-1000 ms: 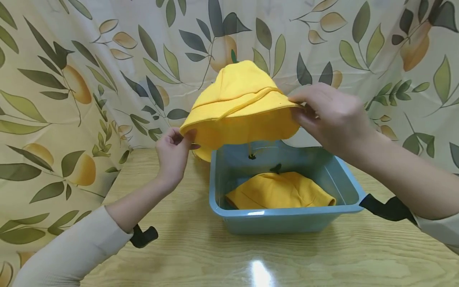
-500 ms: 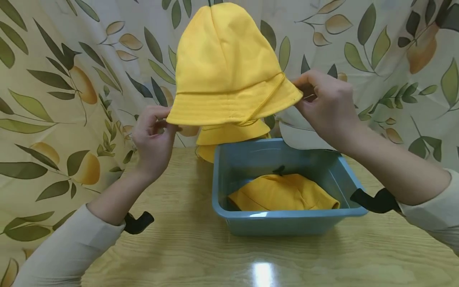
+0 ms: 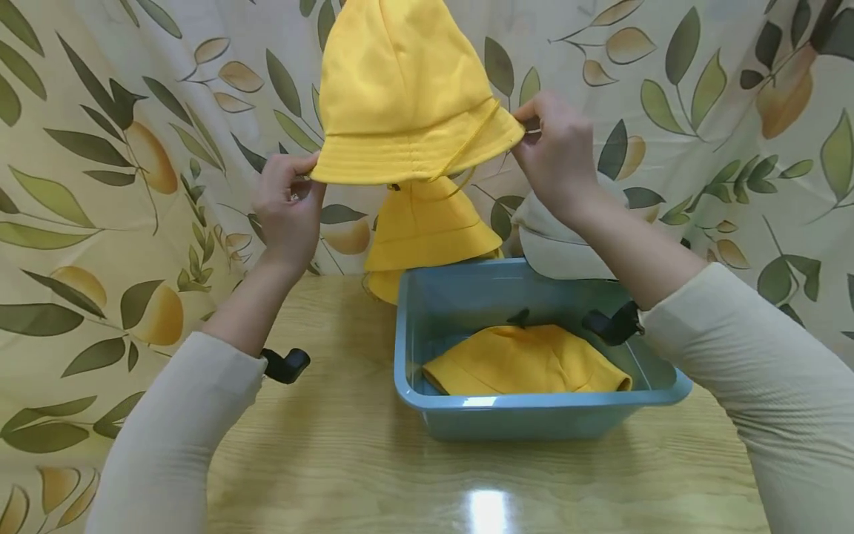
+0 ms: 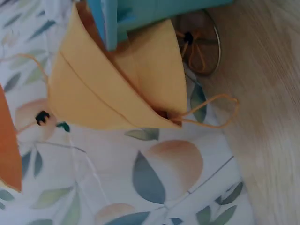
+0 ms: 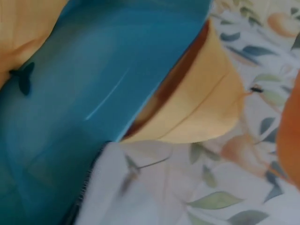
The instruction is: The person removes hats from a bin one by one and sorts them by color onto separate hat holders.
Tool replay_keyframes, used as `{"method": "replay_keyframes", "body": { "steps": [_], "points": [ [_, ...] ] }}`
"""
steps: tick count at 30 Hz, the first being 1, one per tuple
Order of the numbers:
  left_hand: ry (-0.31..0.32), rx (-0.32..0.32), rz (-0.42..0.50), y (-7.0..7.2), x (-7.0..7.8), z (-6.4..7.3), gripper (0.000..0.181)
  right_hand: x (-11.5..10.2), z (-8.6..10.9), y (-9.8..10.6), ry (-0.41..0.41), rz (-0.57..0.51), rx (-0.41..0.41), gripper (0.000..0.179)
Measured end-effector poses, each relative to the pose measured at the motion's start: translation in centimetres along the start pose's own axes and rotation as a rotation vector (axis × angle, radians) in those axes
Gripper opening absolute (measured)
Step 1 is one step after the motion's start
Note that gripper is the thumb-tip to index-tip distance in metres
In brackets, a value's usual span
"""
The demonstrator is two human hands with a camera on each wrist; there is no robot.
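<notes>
A yellow bucket hat (image 3: 407, 96) with a thin cord hangs upright above the table, its crown cut off by the top of the head view. My left hand (image 3: 288, 208) pinches the left end of its brim. At the right end, the fingers of my right hand (image 3: 554, 152) pinch the brim. Below and behind it, more yellow hats (image 3: 430, 230) sit one over another at the back. A blue bin (image 3: 507, 404) holds another yellow hat (image 3: 527, 361), lying on its side with a dark leaf tab. Both wrist views show the held hat's edge only partly.
Behind the bin leans a white cap (image 3: 560, 245), partly hidden by my right forearm. The wooden table (image 3: 347, 445) runs along the front. A leaf-and-fruit patterned curtain (image 3: 100, 245) closes off the back and left. Black wrist mounts (image 3: 287, 366) jut from my sleeves.
The held hat has risen and turned from showing its underside to showing its front. Both hands have gone up with it, the right also inward, uncovering the hats behind.
</notes>
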State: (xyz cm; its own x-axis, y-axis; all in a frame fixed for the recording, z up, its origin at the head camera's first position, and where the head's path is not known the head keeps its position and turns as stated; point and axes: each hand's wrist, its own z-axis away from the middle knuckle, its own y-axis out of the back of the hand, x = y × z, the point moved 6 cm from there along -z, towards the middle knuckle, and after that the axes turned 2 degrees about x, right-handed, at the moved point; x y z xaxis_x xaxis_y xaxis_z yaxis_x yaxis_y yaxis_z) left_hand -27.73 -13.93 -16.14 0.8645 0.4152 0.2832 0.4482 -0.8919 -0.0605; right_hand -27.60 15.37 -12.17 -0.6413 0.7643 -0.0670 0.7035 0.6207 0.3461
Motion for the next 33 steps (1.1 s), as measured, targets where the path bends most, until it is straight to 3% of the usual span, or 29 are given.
{"method": "replay_keyframes", "body": {
  "steps": [6,9,14,17,20,26,33],
  "points": [
    [-0.025,-0.067,-0.101,-1.7,-2.8,0.5,0.007,2.6,0.4,-2.0,-0.047,0.009,0.015,0.011],
    [-0.066,-0.13,-0.201,-2.8,-4.3,0.9,0.006,4.1,0.8,-3.4,-0.112,0.031,-0.03,0.01],
    [-0.199,-0.278,-0.365,-4.6,-6.3,2.3,0.005,6.5,2.5,-5.5,-0.285,0.04,-0.14,0.008],
    [-0.265,-0.336,-0.397,-4.9,-7.0,3.7,0.005,7.3,4.1,-6.7,-0.35,0.043,-0.203,0.007],
    [-0.292,-0.359,-0.421,-4.4,-7.6,5.2,0.006,7.3,5.4,-7.9,-0.374,0.046,-0.262,0.005],
    [-0.212,-0.422,-0.469,-3.8,-9.2,7.8,0.009,7.3,7.2,-10.0,-0.394,0.086,-0.434,0.005],
    [-0.025,-0.637,-0.451,-4.7,-10.3,11.8,0.01,7.5,10.1,-11.1,-0.381,0.163,-0.666,0.01]
  ]
}}
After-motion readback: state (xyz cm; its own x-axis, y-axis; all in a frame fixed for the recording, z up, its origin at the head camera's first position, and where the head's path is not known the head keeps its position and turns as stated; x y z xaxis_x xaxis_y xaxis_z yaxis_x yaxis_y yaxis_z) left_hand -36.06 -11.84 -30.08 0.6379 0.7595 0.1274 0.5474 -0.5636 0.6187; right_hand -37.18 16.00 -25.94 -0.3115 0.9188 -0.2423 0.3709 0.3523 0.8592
